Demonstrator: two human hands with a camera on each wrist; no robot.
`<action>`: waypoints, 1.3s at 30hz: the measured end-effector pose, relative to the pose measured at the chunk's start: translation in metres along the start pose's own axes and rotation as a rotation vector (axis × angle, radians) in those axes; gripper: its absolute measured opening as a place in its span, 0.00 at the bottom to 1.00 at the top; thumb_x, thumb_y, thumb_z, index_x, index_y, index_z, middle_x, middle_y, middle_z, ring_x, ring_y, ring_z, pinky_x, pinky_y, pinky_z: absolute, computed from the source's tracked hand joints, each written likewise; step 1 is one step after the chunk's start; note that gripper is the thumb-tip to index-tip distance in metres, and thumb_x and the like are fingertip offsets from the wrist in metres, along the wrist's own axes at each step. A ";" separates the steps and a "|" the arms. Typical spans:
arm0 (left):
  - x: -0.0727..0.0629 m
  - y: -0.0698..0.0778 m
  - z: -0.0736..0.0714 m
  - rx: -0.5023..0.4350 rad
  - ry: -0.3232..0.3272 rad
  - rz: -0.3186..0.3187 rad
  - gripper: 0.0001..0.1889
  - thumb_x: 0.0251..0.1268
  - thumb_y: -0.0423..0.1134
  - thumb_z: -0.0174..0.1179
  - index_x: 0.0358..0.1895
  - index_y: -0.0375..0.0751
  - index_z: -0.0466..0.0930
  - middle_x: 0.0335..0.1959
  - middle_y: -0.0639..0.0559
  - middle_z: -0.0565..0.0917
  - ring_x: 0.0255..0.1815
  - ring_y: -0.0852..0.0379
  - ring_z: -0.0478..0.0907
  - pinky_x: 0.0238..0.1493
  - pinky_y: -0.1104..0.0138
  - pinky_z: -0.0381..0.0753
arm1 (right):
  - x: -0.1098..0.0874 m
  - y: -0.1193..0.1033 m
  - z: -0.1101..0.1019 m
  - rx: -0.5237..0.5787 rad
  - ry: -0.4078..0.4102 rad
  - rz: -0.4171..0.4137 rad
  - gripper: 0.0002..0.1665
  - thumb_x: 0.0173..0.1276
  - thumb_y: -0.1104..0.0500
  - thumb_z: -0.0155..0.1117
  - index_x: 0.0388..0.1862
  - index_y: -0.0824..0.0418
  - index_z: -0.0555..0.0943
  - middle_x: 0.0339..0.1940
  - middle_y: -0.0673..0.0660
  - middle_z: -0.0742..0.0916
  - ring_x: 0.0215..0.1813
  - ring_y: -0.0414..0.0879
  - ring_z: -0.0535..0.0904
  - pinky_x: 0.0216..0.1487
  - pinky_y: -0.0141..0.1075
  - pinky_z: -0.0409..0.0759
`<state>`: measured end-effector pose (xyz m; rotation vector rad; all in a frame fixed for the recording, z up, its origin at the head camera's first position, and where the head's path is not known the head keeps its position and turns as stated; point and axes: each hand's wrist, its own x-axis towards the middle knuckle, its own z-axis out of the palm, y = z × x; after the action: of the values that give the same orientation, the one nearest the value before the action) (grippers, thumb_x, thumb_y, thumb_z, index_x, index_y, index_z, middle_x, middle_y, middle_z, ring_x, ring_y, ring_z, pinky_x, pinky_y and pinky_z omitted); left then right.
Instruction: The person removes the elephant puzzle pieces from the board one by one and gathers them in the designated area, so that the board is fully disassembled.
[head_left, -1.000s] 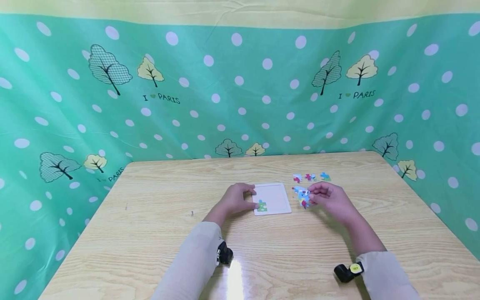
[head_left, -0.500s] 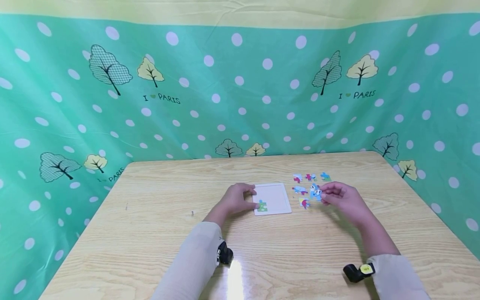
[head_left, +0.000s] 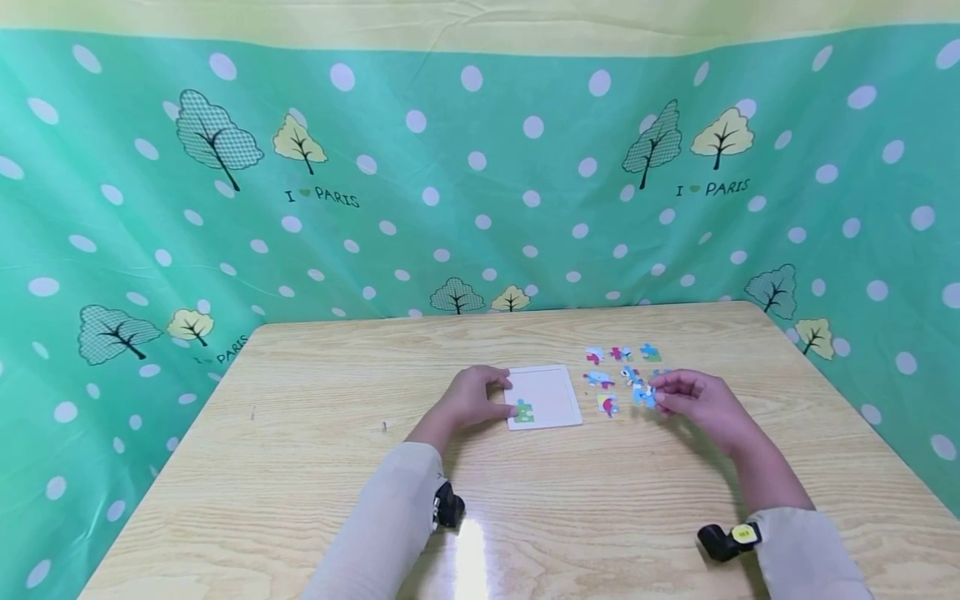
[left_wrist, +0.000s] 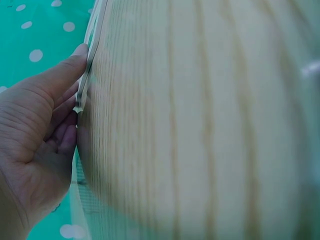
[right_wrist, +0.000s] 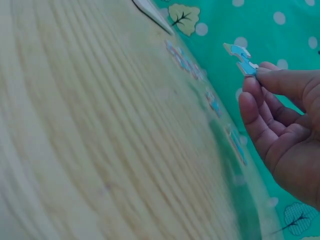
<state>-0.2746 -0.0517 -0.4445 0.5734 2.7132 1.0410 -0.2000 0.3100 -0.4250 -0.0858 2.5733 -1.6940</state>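
Observation:
My left hand (head_left: pixel 471 396) holds the left side of a white square puzzle tray (head_left: pixel 547 387), its thumb by a green jigsaw piece (head_left: pixel 525 412) in the tray's near left corner. In the left wrist view, thumb and fingers (left_wrist: pixel 67 75) meet at the tray's edge, seen nearly edge-on. My right hand (head_left: pixel 701 406) pinches a blue and white jigsaw piece (head_left: pixel 642 395) between thumb and fingers, right of the tray. The right wrist view shows this piece (right_wrist: pixel 242 59) raised above the tabletop, with the other fingers curled below.
Several loose jigsaw pieces (head_left: pixel 600 379) lie in rough rows right of the tray, partly behind the right hand. A small dark mark (head_left: pixel 385 427) shows on the wooden table (head_left: pixel 315 483). Behind hangs a green dotted curtain (head_left: pixel 480 192).
My right hand has moved rightward with the pinched jigsaw piece, away from the tray, uncovering the loose pieces beneath. The left hand and the tray stay put.

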 end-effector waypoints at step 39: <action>0.000 -0.001 -0.001 0.011 -0.009 -0.004 0.21 0.51 0.47 0.75 0.49 0.46 0.84 0.64 0.53 0.77 0.69 0.50 0.67 0.71 0.58 0.60 | 0.014 0.013 0.003 -0.240 -0.046 0.114 0.25 0.58 0.65 0.73 0.54 0.69 0.78 0.40 0.59 0.79 0.42 0.51 0.73 0.32 0.32 0.79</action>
<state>-0.2752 -0.0528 -0.4447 0.5732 2.7123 1.0208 -0.2135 0.3114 -0.4384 0.0108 2.6781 -1.3252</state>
